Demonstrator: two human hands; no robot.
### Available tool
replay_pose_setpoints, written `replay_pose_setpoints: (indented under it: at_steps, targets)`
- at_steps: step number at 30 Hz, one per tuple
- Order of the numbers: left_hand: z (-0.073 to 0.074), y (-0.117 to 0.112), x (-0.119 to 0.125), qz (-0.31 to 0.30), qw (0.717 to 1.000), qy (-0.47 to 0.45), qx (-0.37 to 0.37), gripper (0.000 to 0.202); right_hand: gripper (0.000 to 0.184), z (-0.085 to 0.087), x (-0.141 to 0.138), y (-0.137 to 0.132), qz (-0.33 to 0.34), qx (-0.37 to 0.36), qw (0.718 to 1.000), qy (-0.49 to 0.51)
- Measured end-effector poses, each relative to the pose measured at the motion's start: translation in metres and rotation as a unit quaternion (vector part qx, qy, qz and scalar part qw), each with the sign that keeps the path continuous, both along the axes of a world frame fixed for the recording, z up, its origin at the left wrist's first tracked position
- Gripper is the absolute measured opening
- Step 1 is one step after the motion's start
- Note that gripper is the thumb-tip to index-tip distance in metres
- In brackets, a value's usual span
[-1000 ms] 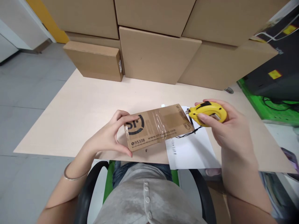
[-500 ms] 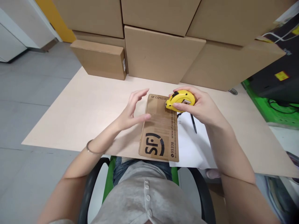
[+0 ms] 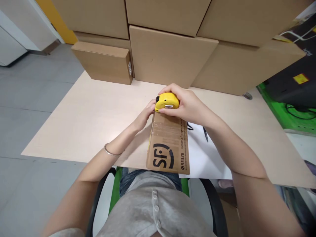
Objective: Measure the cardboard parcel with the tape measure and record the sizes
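A flat brown cardboard parcel (image 3: 169, 144) printed with a black logo lies lengthwise on the pale table (image 3: 93, 115), its near end at the table's front edge. My right hand (image 3: 187, 105) grips a yellow tape measure (image 3: 166, 101) held at the parcel's far end. My left hand (image 3: 145, 115) is at the parcel's far left corner, its fingertips pinched against the tape measure's left side; what they pinch is too small to make out.
Large cardboard boxes (image 3: 170, 56) are stacked along the back of the table, with a smaller box (image 3: 103, 62) at the left. A white sheet (image 3: 204, 151) with a pen (image 3: 205, 133) lies under and to the right of the parcel. Green and black equipment (image 3: 293, 98) stands at the right.
The parcel was turned from crosswise to lengthwise. My right hand brought the tape measure left to the parcel's far end. My left hand let go of the parcel and moved up to the tape measure.
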State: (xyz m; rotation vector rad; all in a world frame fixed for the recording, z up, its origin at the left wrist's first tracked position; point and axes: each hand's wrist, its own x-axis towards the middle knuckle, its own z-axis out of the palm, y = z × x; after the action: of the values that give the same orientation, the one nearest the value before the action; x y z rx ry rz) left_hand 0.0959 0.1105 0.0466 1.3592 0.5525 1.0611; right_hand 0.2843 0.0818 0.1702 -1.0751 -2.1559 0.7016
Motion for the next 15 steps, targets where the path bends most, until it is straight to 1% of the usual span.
replay_pose_setpoints:
  at_steps: [3,6,9,11,13,15]
  targets:
    - [0.003,0.001,0.0,0.004,1.0,0.01,0.009,0.044,0.036,0.007,0.02,-0.008,-0.018,-0.009,1.0,-0.021]
    - [0.005,0.0,-0.001,-0.01,1.0,0.007,0.006,0.041,0.038,0.007,0.051,-0.017,-0.045,-0.034,0.998,-0.026]
    - [0.006,0.0,-0.001,-0.011,1.0,0.018,-0.002,0.037,0.04,-0.001,0.083,-0.027,-0.08,-0.07,0.994,0.013]
    - [0.005,0.0,-0.002,-0.013,1.0,0.024,-0.009,0.034,0.041,-0.009,0.096,-0.032,-0.094,-0.088,0.991,0.047]
    - [0.004,0.001,-0.002,-0.013,0.999,0.027,-0.012,0.032,0.041,-0.015,0.102,-0.034,-0.099,-0.098,0.988,0.069]
    - [0.003,0.001,-0.003,-0.012,0.999,0.029,-0.01,0.03,0.041,-0.02,0.102,-0.035,-0.1,-0.097,0.987,0.083]
